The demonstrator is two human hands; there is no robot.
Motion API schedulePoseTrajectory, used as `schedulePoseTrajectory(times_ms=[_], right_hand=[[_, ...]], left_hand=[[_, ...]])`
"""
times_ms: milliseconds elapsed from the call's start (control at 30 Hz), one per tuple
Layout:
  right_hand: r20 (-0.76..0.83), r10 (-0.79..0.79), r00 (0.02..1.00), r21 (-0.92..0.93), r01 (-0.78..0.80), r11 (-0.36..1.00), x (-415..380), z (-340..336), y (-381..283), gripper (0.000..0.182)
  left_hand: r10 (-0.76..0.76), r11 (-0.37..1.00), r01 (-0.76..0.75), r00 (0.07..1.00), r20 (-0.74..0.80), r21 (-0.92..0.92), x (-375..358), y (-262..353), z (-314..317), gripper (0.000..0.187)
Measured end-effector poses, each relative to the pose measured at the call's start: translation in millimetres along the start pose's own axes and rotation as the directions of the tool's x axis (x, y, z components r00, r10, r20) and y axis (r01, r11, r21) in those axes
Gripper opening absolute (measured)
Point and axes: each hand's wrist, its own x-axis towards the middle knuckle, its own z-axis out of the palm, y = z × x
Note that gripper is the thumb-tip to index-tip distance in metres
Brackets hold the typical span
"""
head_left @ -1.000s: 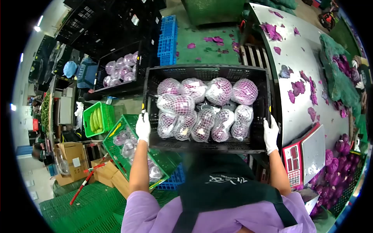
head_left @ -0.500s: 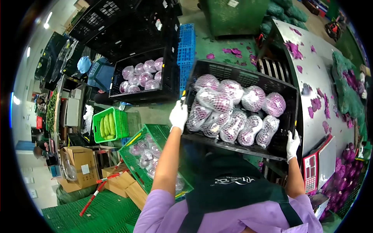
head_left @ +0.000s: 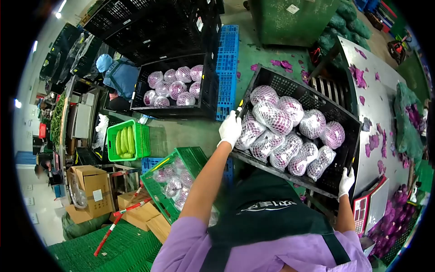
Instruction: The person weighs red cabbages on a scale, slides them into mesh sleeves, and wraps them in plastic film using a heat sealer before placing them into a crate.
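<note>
Between the gloved fingers of the left hand [head_left: 230, 128] and right hand [head_left: 346, 182], curled on its opposite ends, a tilted black crate [head_left: 297, 179] holds purple cabbages [head_left: 273, 119], round and glossy in clear wrap and white netting. Beyond the left fingers, a green crate [head_left: 159, 192] holds more.

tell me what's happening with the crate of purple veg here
A person in a dark apron holds a black crate by its two ends, left hand and right hand both gloved. Inside lie net-wrapped purple vegetables. The crate sits tilted in view, beside a metal table strewn with purple leaves.
</note>
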Motion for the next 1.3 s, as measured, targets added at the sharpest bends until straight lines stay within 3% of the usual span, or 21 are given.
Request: schedulePoseTrajectory(times_ms=[167,233,267,300,367,433,533,633,700,800,867,933,967,1000,1200,1300], right_hand=[[0.193,0.090,0.977,0.060,-0.104,0.993,24,-8,15,0.034],[0.092,0.101,0.991,0.133,-0.113,0.985,47,-1,20,0.038],[0.047,0.120,0.992,0.040,-0.122,0.992,61,2,19,0.043],[0.142,0.151,0.978,0.196,-0.178,0.964,74,2,19,0.032],[0.403,0.309,0.862,0.219,-0.419,0.881,92,-3,6,0.019],[0.435,0.343,0.833,0.327,-0.500,0.802,96,3,-3,0.020],[0.483,0.453,0.750,0.321,-0.632,0.705,106,16,0,0.031],[0.486,0.502,0.715,0.330,-0.682,0.652,105,19,9,0.034],[0.438,0.554,0.708,0.290,-0.694,0.659,110,24,17,0.038],[0.426,0.500,0.754,0.290,-0.638,0.713,120,11,25,0.039],[0.423,0.483,0.767,0.311,-0.623,0.718,116,-14,-24,0.039],[0.446,0.493,0.747,0.277,-0.639,0.718,114,-31,-58,0.037],[0.481,0.484,0.731,0.251,-0.644,0.723,117,-40,-62,0.055],[0.426,0.431,0.796,0.350,-0.584,0.732,98,-41,-161,0.039],[0.484,0.324,0.813,0.433,-0.544,0.719,95,46,-286,0.029],[0.479,0.307,0.823,0.410,-0.518,0.750,80,117,-401,0.029]], left_hand=[[-0.016,0.996,0.010,0.997,-0.071,-0.088,-6,-6,9,0.038],[-0.009,0.998,0.002,0.993,-0.115,-0.061,-7,-4,10,0.042],[-0.044,0.998,0.042,0.998,-0.046,-0.039,-1,-3,6,0.044],[-0.073,0.996,0.071,0.997,-0.040,-0.055,4,2,5,0.045],[-0.019,0.992,0.004,0.992,-0.121,-0.125,21,10,8,0.044],[-0.048,0.976,0.016,0.988,-0.145,-0.217,46,17,16,0.039],[-0.182,0.888,0.276,0.945,0.270,-0.368,78,5,24,0.034],[-0.203,0.768,0.464,0.830,0.520,-0.441,86,17,6,0.046],[-0.173,0.786,0.414,0.859,0.481,-0.458,84,24,5,0.044],[-0.108,0.781,0.406,0.836,0.537,-0.474,95,42,-31,0.044],[-0.162,0.788,0.475,0.774,0.612,-0.392,109,44,-56,0.045],[-0.132,0.766,0.485,0.761,0.635,-0.422,118,44,-92,0.039],[-0.141,0.762,0.489,0.765,0.628,-0.425,122,44,-114,0.035],[-0.139,0.760,0.494,0.759,0.636,-0.423,129,35,-133,0.035],[-0.150,0.701,0.444,0.857,0.493,-0.558,189,-76,-233,0.034],[-0.229,0.632,0.469,0.874,0.429,-0.617,236,-166,-282,0.035]])
